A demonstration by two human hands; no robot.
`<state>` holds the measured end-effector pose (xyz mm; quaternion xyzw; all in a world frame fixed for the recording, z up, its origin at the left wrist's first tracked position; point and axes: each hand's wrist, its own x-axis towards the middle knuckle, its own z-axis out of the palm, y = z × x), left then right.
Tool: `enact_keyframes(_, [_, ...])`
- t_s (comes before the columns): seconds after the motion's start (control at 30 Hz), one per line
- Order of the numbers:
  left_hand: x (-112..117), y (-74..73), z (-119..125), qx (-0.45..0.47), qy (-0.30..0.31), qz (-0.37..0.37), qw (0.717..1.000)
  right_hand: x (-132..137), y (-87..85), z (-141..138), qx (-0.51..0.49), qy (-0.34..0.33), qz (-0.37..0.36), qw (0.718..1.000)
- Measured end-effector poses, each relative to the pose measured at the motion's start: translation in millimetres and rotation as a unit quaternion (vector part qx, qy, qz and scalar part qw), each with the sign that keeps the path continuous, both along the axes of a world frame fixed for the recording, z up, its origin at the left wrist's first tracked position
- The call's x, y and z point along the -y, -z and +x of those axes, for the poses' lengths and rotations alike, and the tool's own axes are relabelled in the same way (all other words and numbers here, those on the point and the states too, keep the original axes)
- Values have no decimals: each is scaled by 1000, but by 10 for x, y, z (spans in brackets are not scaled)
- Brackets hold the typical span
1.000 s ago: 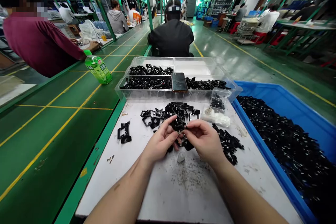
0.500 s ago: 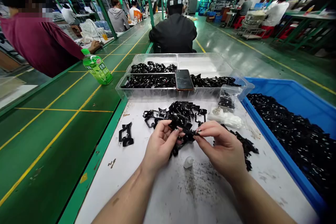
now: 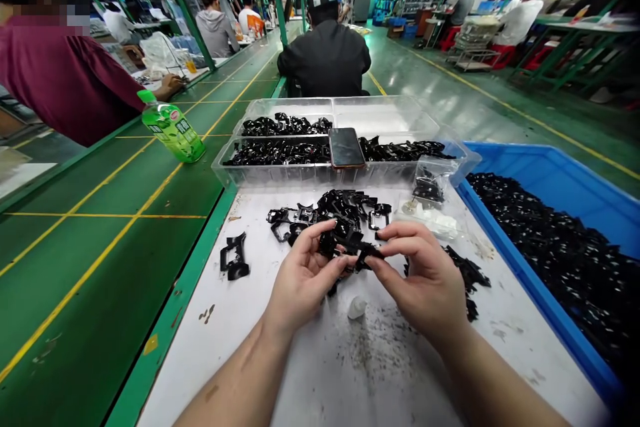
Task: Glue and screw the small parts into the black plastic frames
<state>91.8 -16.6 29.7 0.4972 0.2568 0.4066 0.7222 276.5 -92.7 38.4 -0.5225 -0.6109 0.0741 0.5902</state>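
Between my two hands is a black plastic part (image 3: 361,252), held over the white worktop (image 3: 320,360). My left hand (image 3: 307,277) pinches its left end between thumb and fingers. The thumb and fingers of my right hand (image 3: 423,273) close on its right end. Just beyond lies a pile of black plastic parts (image 3: 345,207), some of them frame-shaped. A single black frame part (image 3: 234,257) rests apart on the left. Below the held part sits a small whitish translucent piece (image 3: 357,307). More black parts (image 3: 467,273) lie beside my right hand, partly hidden by it.
A clear divided tray (image 3: 280,177) with black parts stands behind the pile, a phone (image 3: 347,147) resting on it. At right is a blue bin (image 3: 530,160) of black parts. A green bottle (image 3: 175,127) stands left on the green surface. Plastic bags (image 3: 433,180) lie near the tray.
The held black part has turned a little, and my right fingers have shifted their grip on it. The whole view has moved slightly.
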Motion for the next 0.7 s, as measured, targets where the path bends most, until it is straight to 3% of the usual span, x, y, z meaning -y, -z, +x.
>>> enact_keyframes(0.3, [-4,8,18,-17,-30,-26,999,17,52,11,-40,-7,-1,999])
enact_keyframes(0.7, [-3,14,3,8,-1,-20,1000,33,2,-16,-17,-27,-33,999])
